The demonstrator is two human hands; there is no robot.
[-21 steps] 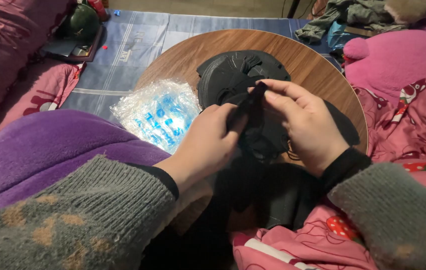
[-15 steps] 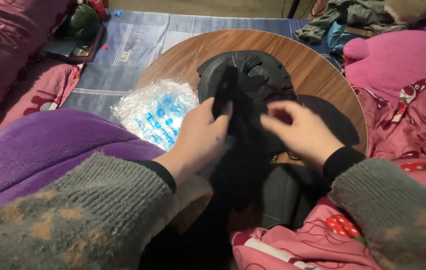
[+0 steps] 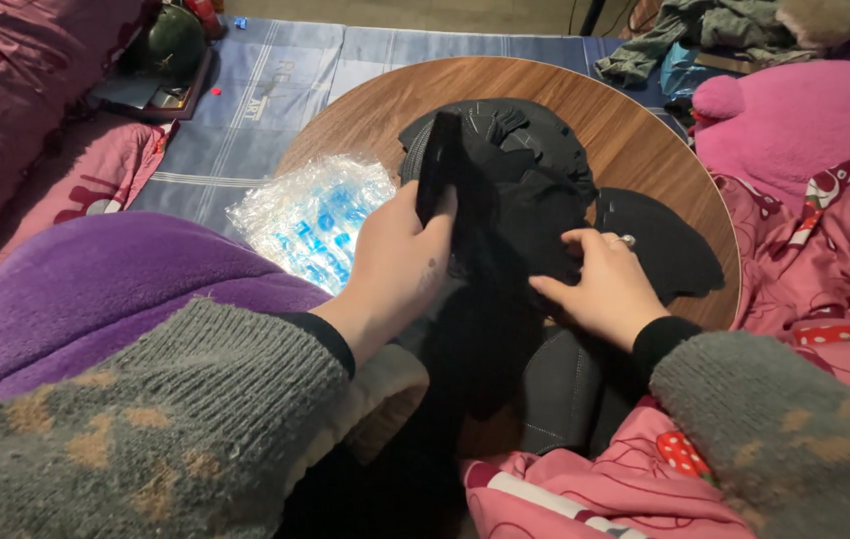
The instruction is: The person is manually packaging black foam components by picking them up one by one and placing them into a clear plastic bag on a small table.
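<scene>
You are sitting among soft bedding, looking down at a round wooden table (image 3: 635,130) with a smooth brown grain, standing on a blue-grey striped mat (image 3: 275,90). A purple blanket (image 3: 96,289), thick and fleecy, is bulging across your left side, and a pink quilt (image 3: 824,260) printed with strawberries is crowding the table's right edge and spilling under your right arm. A dark red patterned cushion (image 3: 6,110) is lying at the far left.

On the table a heap of black fabric pieces (image 3: 525,190) is sitting near the middle — matte, flat-cut cloth with faint stitching, one rounded panel (image 3: 664,250) lying flat to the right of the heap. Your left hand (image 3: 400,269) is closed around a narrow black strap (image 3: 437,170), thumb and fingers clamped on it and holding it upright just above the heap. Your right hand (image 3: 600,284) is resting on the cloth with its fingers pinched together on a fold of the black fabric; both sleeves are grey, coarse knit.

Just left of the heap a crinkled clear plastic package (image 3: 310,215) with blue print is lying half on the table's edge, touching the purple blanket. At the far top left a dark green rounded object (image 3: 171,45) is sitting on a flat dark book-like thing — too dim to tell more.
</scene>
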